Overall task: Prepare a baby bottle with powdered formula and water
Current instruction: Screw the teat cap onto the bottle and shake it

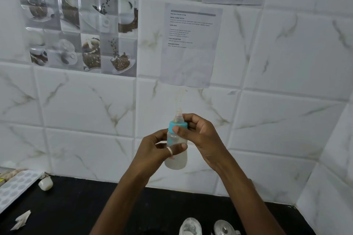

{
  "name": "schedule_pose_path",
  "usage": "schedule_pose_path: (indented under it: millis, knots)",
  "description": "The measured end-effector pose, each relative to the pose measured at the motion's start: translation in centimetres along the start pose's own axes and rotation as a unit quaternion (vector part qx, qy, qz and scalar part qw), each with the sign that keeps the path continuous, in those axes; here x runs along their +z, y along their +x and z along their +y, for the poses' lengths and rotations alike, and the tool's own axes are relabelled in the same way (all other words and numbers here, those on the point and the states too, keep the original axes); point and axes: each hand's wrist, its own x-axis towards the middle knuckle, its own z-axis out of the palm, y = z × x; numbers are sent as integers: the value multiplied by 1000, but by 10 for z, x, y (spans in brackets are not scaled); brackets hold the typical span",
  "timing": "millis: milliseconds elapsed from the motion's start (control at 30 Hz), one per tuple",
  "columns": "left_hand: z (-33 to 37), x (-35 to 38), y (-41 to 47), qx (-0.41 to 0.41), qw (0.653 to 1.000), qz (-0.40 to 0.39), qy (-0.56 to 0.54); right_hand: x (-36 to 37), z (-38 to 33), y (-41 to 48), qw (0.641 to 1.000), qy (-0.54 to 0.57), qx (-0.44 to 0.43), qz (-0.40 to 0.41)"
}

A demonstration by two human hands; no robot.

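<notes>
I hold a baby bottle (176,159) upright in the air in front of the tiled wall. It is clear plastic with cloudy white liquid inside, a teal collar (174,125) and a clear nipple (179,117) on top. My left hand (158,150) wraps the bottle's body, thumb across the front. My right hand (198,135) grips the teal collar with thumb and fingers. A few small drops hang in the air above the nipple.
Below lies a black counter (76,206). On it: a dotted white tray (13,189) at the left, a small white cap-like object (45,184), a torn paper scrap (21,220), a clear container (191,227) and a metal vessel (223,227) at the bottom edge.
</notes>
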Motion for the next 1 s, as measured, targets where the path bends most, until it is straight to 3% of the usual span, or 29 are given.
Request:
schedule_pose_path:
  millis: [133,233,300,400,533,633,833,1000]
  knots:
    - [-4,18,-5,83,966,154,191,13,6,-1,996,-22,4,86]
    - [-5,23,-8,113,945,193,239,19,8,-3,992,-50,-9,118]
    - [-3,19,-7,95,964,159,189,16,7,-3,991,-68,-20,111]
    - [5,6,-3,25,999,39,28,5,2,-3,998,-32,-24,52]
    - [9,-3,-3,-6,992,-70,-104,-6,-7,-2,996,81,-7,-46]
    - [5,-5,-3,2,982,-117,-149,-7,-12,-1,991,91,-5,-100]
    - [1,-7,-4,5,982,-110,-150,-2,-16,-3,992,45,-1,-119]
    - [8,0,-4,10,998,-10,-63,2,-14,0,999,12,1,-46]
